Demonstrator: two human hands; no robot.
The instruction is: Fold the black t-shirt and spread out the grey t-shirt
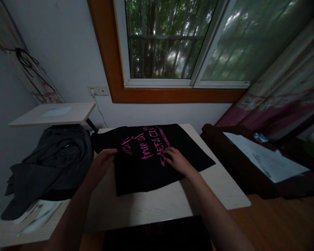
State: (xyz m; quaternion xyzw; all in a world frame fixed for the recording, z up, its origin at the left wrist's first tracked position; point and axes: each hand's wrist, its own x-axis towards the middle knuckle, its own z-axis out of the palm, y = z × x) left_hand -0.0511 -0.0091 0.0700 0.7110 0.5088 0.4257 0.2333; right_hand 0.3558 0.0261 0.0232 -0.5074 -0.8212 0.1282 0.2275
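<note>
1. We see one pale tabletop (157, 205) carrying the things; a second, smaller one (75, 116) stands behind it at the left.
2. One black T-shirt (143, 174) with pink lettering lies flat at the middle of the near tabletop.
3. One dark grey garment (52, 164) is heaped just beside the shirt on the left.
4. One white sheet (267, 157) lies on dark furniture at the right.
5. Our two hands rest on the shirt: the left hand (104, 158) lies open at its left edge, the right hand (176, 158) lies flat, fingers spread, on the lettering. Neither grips anything.
</note>
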